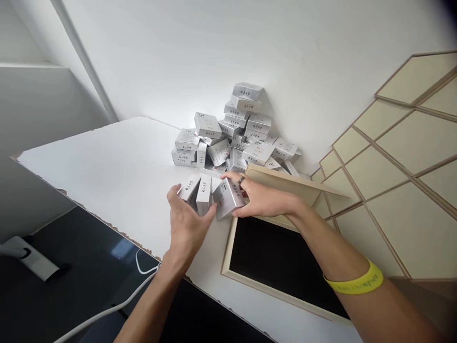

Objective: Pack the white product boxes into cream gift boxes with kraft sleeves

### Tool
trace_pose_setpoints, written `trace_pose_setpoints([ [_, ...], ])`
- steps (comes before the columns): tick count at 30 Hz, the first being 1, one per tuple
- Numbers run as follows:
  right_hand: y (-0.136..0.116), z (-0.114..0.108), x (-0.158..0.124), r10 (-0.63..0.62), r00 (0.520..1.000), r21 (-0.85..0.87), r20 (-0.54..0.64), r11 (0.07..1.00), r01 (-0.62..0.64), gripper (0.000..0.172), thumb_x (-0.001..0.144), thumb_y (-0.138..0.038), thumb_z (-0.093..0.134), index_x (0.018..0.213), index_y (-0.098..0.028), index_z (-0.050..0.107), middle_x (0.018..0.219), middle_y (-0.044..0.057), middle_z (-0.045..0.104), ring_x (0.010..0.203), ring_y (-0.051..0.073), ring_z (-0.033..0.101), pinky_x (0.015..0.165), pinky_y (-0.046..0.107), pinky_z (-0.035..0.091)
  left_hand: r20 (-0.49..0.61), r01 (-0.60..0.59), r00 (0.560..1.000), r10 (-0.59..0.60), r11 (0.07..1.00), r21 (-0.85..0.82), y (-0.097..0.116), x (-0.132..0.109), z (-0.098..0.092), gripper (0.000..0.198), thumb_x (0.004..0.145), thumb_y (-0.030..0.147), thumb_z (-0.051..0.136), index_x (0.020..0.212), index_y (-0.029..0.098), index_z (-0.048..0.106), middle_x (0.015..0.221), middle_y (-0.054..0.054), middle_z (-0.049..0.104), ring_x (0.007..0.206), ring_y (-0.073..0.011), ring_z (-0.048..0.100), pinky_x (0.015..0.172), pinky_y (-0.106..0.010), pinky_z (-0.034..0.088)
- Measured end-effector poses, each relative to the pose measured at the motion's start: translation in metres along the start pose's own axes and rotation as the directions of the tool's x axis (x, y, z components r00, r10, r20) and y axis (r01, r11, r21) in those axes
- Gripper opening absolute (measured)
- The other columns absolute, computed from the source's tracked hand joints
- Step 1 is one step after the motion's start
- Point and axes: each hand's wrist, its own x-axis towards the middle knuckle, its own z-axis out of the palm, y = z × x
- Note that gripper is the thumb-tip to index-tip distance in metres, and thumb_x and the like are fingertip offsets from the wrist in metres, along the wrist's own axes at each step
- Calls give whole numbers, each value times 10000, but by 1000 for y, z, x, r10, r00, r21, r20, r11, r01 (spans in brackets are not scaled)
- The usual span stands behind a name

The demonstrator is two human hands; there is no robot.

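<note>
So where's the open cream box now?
In the head view, the open cream box sits at lower right on the white table, below the right hand holding a silver box.

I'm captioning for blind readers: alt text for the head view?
A person's right hand grips a silvery box; the left hand spans two boxes on a white table. Behind stands a box pile; an open case lies at right.

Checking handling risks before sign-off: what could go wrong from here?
1. The tilted box could slip: the right hand holds it between fingers and thumb.
2. The pile behind is stacked unevenly, so a bump might bring boxes down.
3. The right hand is close to the raised lid and might knock it.
</note>
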Motion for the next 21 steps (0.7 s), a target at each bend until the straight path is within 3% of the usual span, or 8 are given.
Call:
trace_pose_setpoints([
  [2,-1,3,2,1,998,-3,69,1000,-1,987,773,-298,702,1584,-359,143,1123,15,577,818,148,574,732,288,492,12,42,999,-43,997,68,2,3,-1,851,782,433,755,1397,173,227,1184,-162,601,1090,-318,639,888,-492,547],
  [5,-3,12,6,11,990,-21,141,1000,-8,1027,750,-436,759,1586,-319,174,1085,19,612,822,169,589,732,304,498,19,54,998,-56,995,82,2,4,-2,688,842,392,699,1349,183,284,1141,-161,643,1029,-313,675,837,-466,559],
  [8,-9,24,8,1,994,-55,108,998,5,1073,726,-588,760,1583,-296,183,1129,45,636,915,211,620,789,327,509,34,50,998,-52,997,53,-3,3,-3,687,853,375,688,1365,198,264,1149,-157,651,1000,-299,684,816,-443,560],
  [11,-18,33,7,34,999,-204,33,979,-26,1025,778,-695,641,1589,-278,173,1161,80,645,951,252,636,779,345,512,76,41,996,-40,999,-10,-9,3,-4,652,863,351,675,1354,215,268,1160,-139,648,1005,-280,678,825,-430,557],
  [14,-25,37,4,55,998,-317,-11,947,-56,811,875,-494,562,1575,-256,231,1013,81,671,854,262,643,697,339,491,85,0,996,5,998,-65,-12,5,-5,601,871,325,661,1332,216,291,1247,-148,601,1099,-273,644,899,-436,541],
  [16,-28,36,3,47,999,-382,-27,923,-54,813,865,-270,542,1595,-260,186,907,69,657,810,265,631,694,347,474,67,-42,997,46,997,-63,-13,6,-6,587,873,309,647,1339,197,307,1315,-167,549,1170,-281,608,959,-452,520],
  [18,-28,32,4,8,998,-459,-57,888,-34,888,817,-109,542,1605,-258,162,917,75,644,918,288,621,800,379,471,71,-65,995,67,997,-30,-13,6,-9,632,880,315,628,1396,179,291,1358,-182,518,1230,-302,570,1017,-487,489],
  [21,-22,24,7,-49,994,-474,-96,880,-3,748,788,-32,543,1482,-269,393,1109,90,625,1121,283,570,946,375,445,130,-91,987,89,996,10,-13,4,-14,714,889,329,609,1488,193,244,1413,-178,495,1326,-326,496,1097,-528,424],
])
